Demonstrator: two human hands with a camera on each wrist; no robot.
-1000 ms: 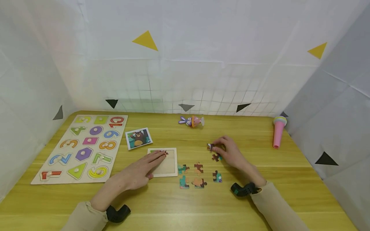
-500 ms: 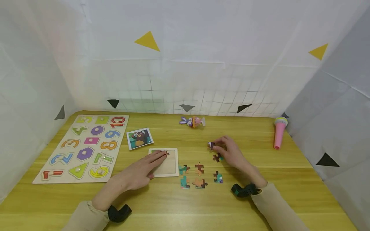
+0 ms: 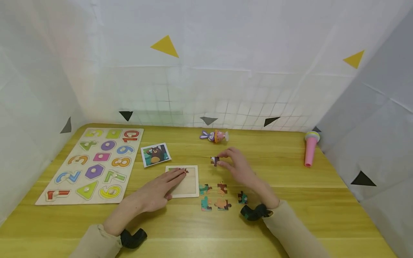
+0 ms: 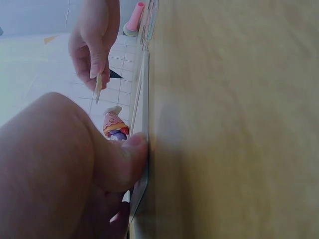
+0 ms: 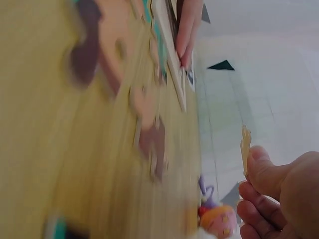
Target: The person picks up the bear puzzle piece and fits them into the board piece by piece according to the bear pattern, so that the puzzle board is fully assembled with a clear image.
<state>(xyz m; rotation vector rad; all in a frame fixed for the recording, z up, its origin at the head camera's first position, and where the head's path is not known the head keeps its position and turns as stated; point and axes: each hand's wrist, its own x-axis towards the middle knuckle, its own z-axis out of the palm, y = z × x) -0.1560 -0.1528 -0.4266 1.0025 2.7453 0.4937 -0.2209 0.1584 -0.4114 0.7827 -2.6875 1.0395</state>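
1. Right hand (image 3: 238,168), thumb and fingertips brought together, pinches the puzzle piece (image 3: 214,161) above the surface (image 3: 206,233), at the hand's nine o'clock.
2. Left hand (image 3: 153,190), fingers outstretched, rests on the wooden tray (image 3: 189,187), nearer it; those fingers hide much of its nine-o'clock side.
3. From the puzzle piece, the wooden tray lies toward eight o'clock.
4. Edge-on in both wrist views, the puzzle piece's long axis seems hard to judge.

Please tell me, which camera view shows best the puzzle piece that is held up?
The head view, because there the puzzle piece shows its dark and white printed face. Both wrist views show it nearly edge-on, as a thin, pale strip.
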